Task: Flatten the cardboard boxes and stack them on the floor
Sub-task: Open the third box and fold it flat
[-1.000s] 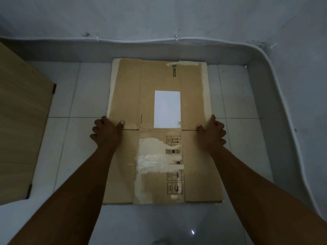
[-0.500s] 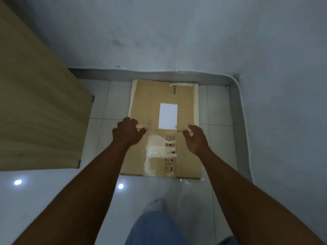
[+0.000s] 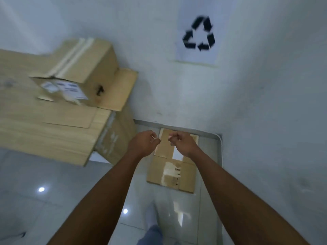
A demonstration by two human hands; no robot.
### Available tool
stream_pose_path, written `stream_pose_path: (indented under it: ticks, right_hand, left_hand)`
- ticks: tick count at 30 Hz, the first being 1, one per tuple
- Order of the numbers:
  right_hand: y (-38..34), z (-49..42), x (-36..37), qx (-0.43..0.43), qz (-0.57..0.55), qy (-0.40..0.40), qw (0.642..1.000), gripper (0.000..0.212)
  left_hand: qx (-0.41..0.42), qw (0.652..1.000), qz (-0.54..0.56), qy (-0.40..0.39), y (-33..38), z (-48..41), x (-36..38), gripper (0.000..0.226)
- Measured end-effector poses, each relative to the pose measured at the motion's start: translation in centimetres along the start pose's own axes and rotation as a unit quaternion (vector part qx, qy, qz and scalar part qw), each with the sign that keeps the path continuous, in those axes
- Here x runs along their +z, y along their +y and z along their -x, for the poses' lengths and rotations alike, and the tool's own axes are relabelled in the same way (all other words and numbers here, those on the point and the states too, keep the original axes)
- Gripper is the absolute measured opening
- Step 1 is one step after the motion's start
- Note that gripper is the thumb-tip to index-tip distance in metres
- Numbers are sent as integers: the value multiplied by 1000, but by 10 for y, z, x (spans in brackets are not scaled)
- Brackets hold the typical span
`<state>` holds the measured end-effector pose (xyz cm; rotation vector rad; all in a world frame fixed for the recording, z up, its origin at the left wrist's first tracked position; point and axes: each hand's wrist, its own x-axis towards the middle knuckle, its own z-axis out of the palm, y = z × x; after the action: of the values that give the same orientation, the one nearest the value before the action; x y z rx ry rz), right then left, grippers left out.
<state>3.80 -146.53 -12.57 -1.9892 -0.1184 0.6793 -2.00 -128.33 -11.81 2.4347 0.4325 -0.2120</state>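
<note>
Head view takes in far more of the room than 1 second ago: the person has risen from the crouch, and the pale wall (image 3: 265,85), with a paper recycling sign (image 3: 195,35) stuck on it, now fills the upper half. The tiled floor (image 3: 53,200) is glossy and shows 2 lamp reflections. A wooden worktop (image 3: 35,135) juts in from the left. On it stands 1 taped box (image 3: 77,68), not yet collapsed, with flaps splayed on the wood. Another carton (image 3: 116,138) appears to sit below the worktop's end, against the wall.

The flattened box (image 3: 172,174) lies on the floor in the corner with its far edge at the foot of the wall, where it lay 1 second ago. Both hands pressed on its side edges then and are now lifted clear of it. The left hand (image 3: 143,143) and right hand (image 3: 182,142) hover close together above its far half, fingers loosely curled and holding nothing.

I judge this box done and the start of the stack. At least 2 boxes remain to flatten, and the taped one on the worktop is the likely next.
</note>
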Motion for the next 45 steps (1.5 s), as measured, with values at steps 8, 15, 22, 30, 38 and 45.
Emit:
stream_pose_path:
  ticks: [8,15,22,30,38,45]
  right_hand:
    - [-155,72,58,-117,-10,-57,991,26]
    - [-241,65,137,-139,7,-53,989,24]
    - [-287,40,227,-175,47,-25,983,22]
    - [-314,-33,258,-149,103,16,983,19]
    - [-336,-148,267,-113,138,76,981,40]
    - [-339,-203,284,-90,177,191,961,63]
  left_hand:
    - [-17,995,15,93,-13,77,-149,30]
    - [-9,989,23,146,-95,89,-267,28]
    - [8,989,10,145,-166,74,-351,24]
    - [34,993,28,110,-205,22,-369,22]
    - [37,996,22,83,-244,-81,-390,19]
    - [68,993,-27,93,-258,-174,-396,51]
